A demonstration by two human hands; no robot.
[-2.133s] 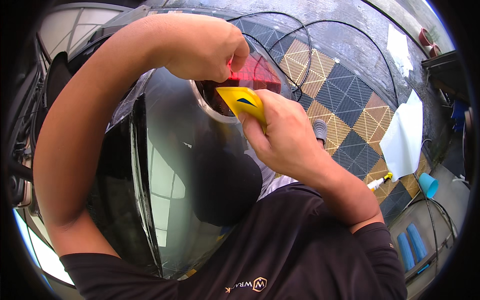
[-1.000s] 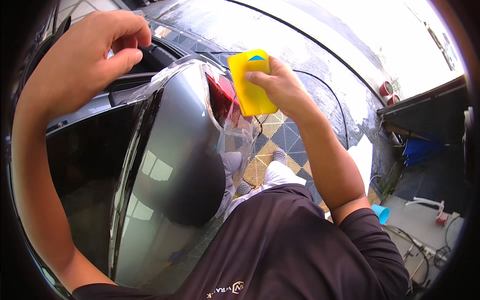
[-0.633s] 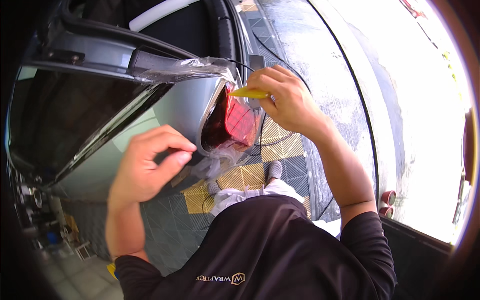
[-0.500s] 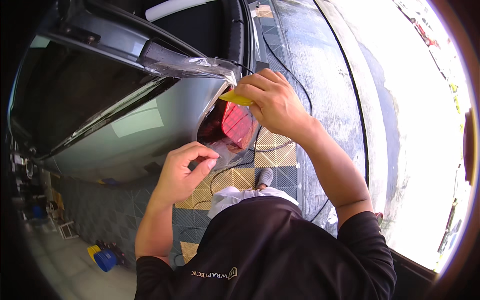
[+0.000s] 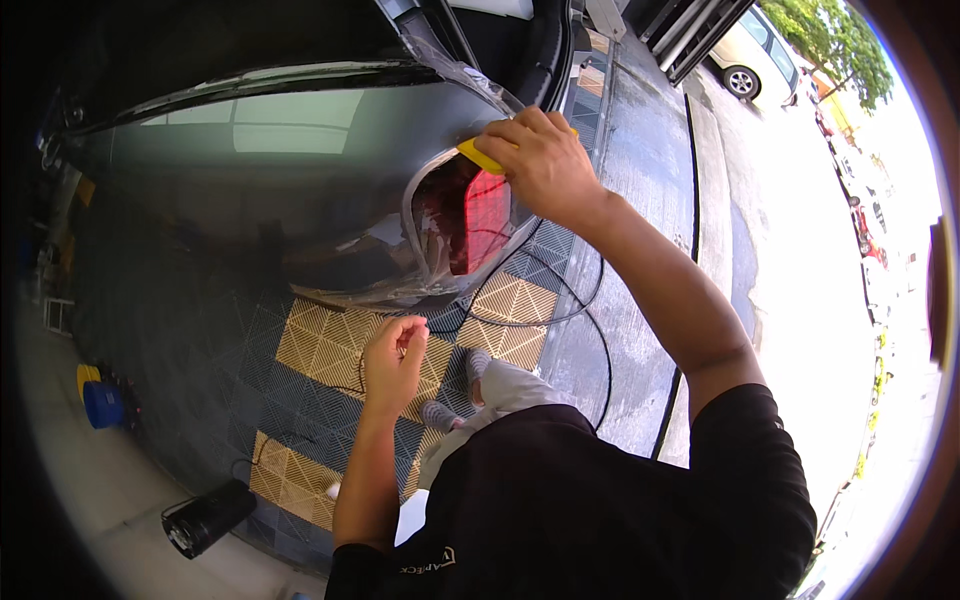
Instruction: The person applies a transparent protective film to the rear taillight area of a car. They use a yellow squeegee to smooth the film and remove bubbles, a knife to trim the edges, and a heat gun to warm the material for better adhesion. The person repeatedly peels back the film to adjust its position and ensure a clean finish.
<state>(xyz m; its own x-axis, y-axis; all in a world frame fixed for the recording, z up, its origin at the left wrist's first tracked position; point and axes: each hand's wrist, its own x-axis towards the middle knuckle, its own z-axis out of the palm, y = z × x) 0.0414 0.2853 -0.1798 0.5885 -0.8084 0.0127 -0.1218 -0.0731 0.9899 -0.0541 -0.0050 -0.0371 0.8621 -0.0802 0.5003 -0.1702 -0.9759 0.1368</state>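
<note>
My right hand (image 5: 540, 160) grips a yellow squeegee (image 5: 478, 157) and presses it against the top edge of a red tail light (image 5: 468, 212) on a grey car (image 5: 290, 190). Clear plastic film (image 5: 440, 70) hangs loose along the car body above and around the light. My left hand (image 5: 392, 358) is lower, below the car's corner, with its fingers curled; it seems to pinch the film's lower edge, but the film there is hard to see.
Yellow and grey floor tiles (image 5: 330, 350) lie under the car, with black cables (image 5: 560, 290) running across them. A blue bucket (image 5: 100, 402) and a black canister (image 5: 205, 517) stand at the left. A white car (image 5: 742, 52) is parked outside.
My view swung round the car's rear corner. My right hand kept the squeegee and brought it onto the tail light's top edge. My left hand dropped from above the car to below the light.
</note>
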